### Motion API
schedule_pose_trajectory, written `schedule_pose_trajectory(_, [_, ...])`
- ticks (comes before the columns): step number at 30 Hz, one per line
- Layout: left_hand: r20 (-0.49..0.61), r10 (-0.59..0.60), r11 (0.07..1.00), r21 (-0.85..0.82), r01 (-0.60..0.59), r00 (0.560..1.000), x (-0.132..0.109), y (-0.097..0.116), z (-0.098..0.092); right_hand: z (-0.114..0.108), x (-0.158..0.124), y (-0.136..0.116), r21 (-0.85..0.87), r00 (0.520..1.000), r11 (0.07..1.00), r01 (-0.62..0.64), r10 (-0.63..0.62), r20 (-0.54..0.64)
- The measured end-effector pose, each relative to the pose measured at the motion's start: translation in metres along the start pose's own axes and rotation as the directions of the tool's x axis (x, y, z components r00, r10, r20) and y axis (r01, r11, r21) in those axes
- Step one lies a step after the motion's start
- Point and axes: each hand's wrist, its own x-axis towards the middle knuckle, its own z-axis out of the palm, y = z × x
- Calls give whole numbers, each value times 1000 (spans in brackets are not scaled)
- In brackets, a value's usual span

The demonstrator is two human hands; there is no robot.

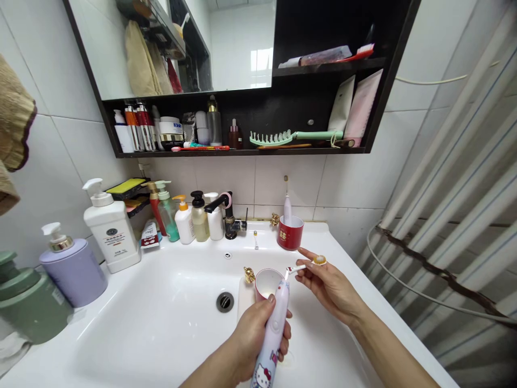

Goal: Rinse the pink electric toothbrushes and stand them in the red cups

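Our left hand clasps the toothbrush handle bottom-centre, seemingly steadying it beside the brush head our right hand pinches.

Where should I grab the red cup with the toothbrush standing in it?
Probably grip the red cup by its right wall, coming from the front right, where your right hand is. It stands upright, a gold ornament sits at its left, and the toothbrush rises from its top, crowding a grip from above.
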Motion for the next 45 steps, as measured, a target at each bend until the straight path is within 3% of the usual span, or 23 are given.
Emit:
schedule_pose_trajectory(9, [9,-18,999,45,18,1000,-2,2,1,3,5,5,-18,1000,1000,-12,12,-8])
schedule_pose_trajectory(19, [93,-61,995,89,53,994,-5,-2,6,13,-4,10,8,985,993,-118,116,131])
schedule_pose_trajectory(25, [43,-31,999,17,31,999,-4,-1,6,19,-6,13,95,996,991,-93,91,23])
schedule_pose_trajectory(32, [51,-55,998,20,54,997,-6,2,5,20,-5,17,126,997,990,-57,50,57])
schedule_pose_trajectory(38, [75,-138,990,-4,138,988,-6,5,4,25,-6,23,245,990,967,-67,96,-108])
schedule_pose_trajectory(45, [47,-104,994,-20,105,993,-6,3,7,26,-5,23,288,995,953,-90,98,-13])
